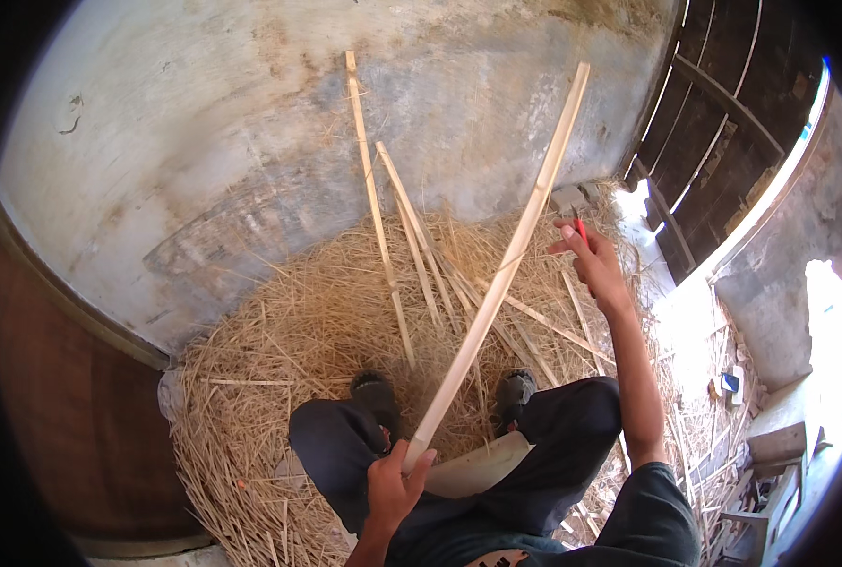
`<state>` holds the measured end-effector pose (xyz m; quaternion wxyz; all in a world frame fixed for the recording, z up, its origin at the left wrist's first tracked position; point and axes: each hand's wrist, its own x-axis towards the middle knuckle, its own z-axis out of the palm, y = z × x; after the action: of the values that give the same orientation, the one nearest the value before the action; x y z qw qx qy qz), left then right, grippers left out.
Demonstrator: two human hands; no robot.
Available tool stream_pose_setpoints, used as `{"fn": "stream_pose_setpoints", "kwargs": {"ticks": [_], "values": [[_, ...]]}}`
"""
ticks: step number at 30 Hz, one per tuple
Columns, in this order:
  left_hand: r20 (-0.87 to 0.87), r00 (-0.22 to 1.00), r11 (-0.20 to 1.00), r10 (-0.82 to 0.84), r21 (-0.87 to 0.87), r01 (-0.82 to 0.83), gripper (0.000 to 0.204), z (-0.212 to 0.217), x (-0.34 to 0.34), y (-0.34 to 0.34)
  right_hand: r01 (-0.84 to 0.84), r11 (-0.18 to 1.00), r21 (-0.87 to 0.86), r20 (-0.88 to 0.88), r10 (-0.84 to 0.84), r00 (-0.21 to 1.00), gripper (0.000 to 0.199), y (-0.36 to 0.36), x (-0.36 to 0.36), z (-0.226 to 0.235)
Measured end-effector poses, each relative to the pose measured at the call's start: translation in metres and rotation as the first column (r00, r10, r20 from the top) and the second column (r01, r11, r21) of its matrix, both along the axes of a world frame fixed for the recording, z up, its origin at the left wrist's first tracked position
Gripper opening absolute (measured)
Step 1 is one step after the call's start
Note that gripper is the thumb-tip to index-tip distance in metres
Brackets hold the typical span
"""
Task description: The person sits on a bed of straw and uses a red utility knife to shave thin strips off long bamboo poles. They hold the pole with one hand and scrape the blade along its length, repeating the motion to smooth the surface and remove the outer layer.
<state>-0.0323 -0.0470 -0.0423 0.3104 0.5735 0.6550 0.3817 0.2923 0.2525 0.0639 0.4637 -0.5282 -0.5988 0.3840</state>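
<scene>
A long pale strip of split bamboo (499, 286) slants up from my lap toward the wall. Its lower end is gripped in my left hand (397, 487), thumb along the strip. To the right of the strip's upper half, my right hand (591, 265) is raised, apart from it, with a small red-handled tool (580, 227) held between thumb and fingers. The tool's working end is too small to make out. A pale curved piece (478, 468) lies across my lap between my thighs.
More bamboo strips (376, 203) lean on the stained wall (241, 142) or lie on the straw-like shavings (251, 387) around my feet. A brown wooden panel (81, 406) stands left. On the right are dark planks (714, 123) and a wooden bench-like frame (771, 491).
</scene>
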Motion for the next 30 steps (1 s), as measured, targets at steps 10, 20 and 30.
{"fn": "stream_pose_setpoints", "kwargs": {"ticks": [10,20,30], "values": [[-0.195,0.978,0.995,0.071,0.077,-0.057,0.038,0.009,-0.006,0.01,-0.059,0.997,-0.039,-0.375,0.04,0.926,0.034,0.015,-0.006,-0.017],[-0.209,0.969,0.99,0.128,0.082,-0.113,0.038,0.013,-0.021,0.014,0.108,0.992,0.06,-0.462,-0.068,0.884,0.022,0.029,0.046,-0.028],[-0.01,0.932,0.928,0.361,0.1,-0.359,0.034,0.048,-0.048,0.013,0.493,0.87,0.028,-0.519,-0.409,0.751,0.026,0.037,0.133,-0.057]]}}
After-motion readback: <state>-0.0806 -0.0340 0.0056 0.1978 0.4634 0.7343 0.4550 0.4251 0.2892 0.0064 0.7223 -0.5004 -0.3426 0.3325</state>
